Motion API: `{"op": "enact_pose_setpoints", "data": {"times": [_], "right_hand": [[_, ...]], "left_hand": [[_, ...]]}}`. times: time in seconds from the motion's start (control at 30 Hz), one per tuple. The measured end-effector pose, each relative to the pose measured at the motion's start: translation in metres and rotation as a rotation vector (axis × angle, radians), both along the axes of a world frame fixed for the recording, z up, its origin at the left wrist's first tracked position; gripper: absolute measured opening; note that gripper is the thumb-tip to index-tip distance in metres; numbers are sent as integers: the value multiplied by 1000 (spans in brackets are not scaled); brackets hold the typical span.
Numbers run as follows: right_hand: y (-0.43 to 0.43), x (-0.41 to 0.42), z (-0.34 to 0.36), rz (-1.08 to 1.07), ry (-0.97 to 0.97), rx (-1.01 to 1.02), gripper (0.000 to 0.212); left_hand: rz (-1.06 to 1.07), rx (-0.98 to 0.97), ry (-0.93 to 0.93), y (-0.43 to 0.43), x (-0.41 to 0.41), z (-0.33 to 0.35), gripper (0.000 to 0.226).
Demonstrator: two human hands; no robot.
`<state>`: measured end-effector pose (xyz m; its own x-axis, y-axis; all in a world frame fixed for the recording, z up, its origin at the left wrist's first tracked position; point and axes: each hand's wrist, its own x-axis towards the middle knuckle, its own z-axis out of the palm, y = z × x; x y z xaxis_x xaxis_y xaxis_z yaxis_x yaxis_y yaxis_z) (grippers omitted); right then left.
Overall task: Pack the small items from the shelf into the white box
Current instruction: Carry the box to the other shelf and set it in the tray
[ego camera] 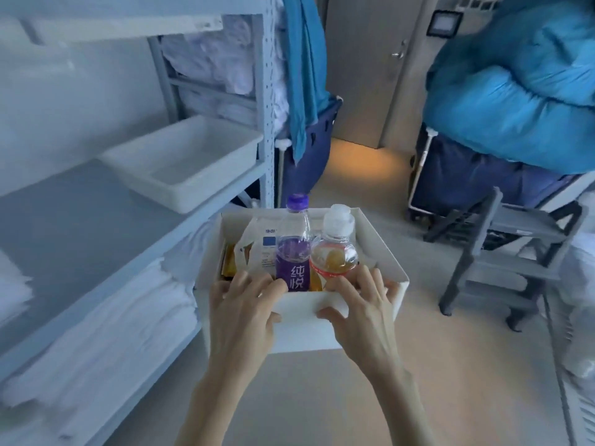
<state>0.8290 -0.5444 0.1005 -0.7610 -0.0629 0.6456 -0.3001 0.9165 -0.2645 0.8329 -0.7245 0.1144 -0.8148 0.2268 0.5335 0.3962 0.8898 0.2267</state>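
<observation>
Box (306, 305) is gripped at its near wall by left hand (240, 317) and right hand (363, 313), fingers (363, 280) curled over the rim; purple bottle (293, 252) and orange bottle (335, 252) are stood inside.

We note the white box (309, 320), the purple bottle (292, 262) with white lettering, the orange bottle (335, 257) with a clear cap, a white tray (206, 191) and bright blue bedding (515, 101).
</observation>
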Motion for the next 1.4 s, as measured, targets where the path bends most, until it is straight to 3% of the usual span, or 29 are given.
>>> {"op": "enact_pose_setpoints", "data": {"times": [0.5,0.93,1.13,1.4], "right_hand": [[-63,-233,-1,420,46,-31,49],[-86,-448,6,594,142,26,48],[-123,-525,11,668,206,20,61],[-177,-616,18,700,202,53,44]], "left_hand": [[410,-38,14,-48,-162,0,53],[614,-45,94,-55,-349,4,54],[673,-66,199,-89,-413,6,50],[729,-87,246,-138,-501,6,49]]}}
